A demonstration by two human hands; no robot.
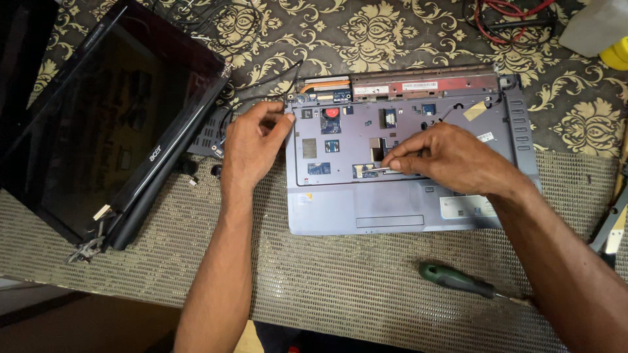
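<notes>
The left hand [252,140] clamps the laptop base [405,153] at its left edge, steadying it on the bench [340,287], so the right hand [451,160] can pinch a thin ribbon cable [386,170] mid-deck, the screwdriver [458,280] parked nearby.

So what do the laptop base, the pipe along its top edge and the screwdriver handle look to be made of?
Laptop base: likely plastic with a satin blue-grey finish, going by its even, soft sheen.
Pipe: probably copper, from its orange metallic colour.
Screwdriver handle: dark green, looks like plastic or rubber; the look leaves it open.
</notes>
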